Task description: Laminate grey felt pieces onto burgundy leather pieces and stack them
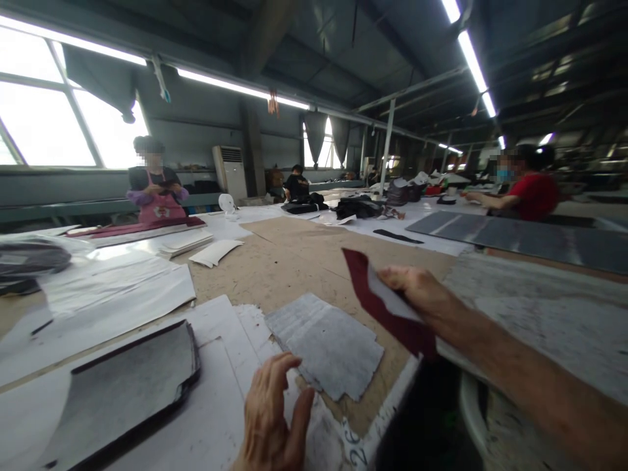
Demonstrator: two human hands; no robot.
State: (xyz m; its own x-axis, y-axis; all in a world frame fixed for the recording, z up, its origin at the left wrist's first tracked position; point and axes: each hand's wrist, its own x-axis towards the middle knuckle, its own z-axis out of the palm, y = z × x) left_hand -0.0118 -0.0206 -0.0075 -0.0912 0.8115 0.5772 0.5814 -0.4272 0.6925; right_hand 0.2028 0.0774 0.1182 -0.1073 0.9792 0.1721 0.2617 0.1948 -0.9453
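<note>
My right hand (pixel 417 291) is closed on a maroon fabric piece (pixel 366 294), raised over the right side of the work table. The piece is folded or curled, so its pale grey backing shows beside my fingers. My left hand (pixel 275 412) hovers or rests near the table's front edge, thumb and fingers apart, holding nothing. Just beyond its fingertips lies a grey cut sheet (pixel 328 340) with a notched edge; whether they touch I cannot tell. A stack of grey pieces with dark edges (pixel 137 386) lies to the left on white paper (pixel 220 366).
Brown board (pixel 289 252) covers the table's middle. White sheets (pixel 122 294) and a plastic-wrapped dark bundle (pixel 34 261) lie left. A person in a pink apron (pixel 161 203) stands across the table; a person in red (pixel 534 186) is at right, behind a dark panel (pixel 520 235).
</note>
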